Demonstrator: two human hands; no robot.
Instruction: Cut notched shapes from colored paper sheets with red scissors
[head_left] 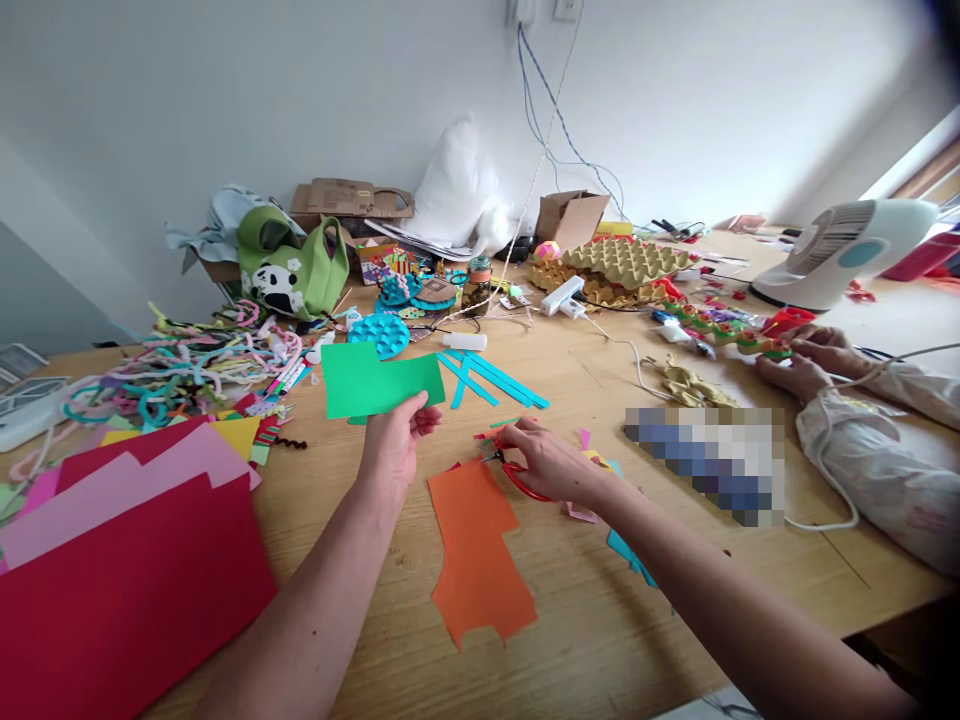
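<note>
Pinched in my left hand is a green sheet of craft paper with a stepped notch in its top edge. My right hand is closed on red-handled scissors, low over the table. Their short dark blade part points left; the tips are hard to make out. Just below the scissors lies an orange sheet with irregular cut edges. Blue paper strips lie crossed beyond my hands. Small pink paper scraps rest partly beneath my right wrist.
Red sheets and pink sheets overlap at left, below a heap of pipe cleaners. Egg trays, a power strip and a white fan stand farther back. At right are another person's hands and a blurred-out patch.
</note>
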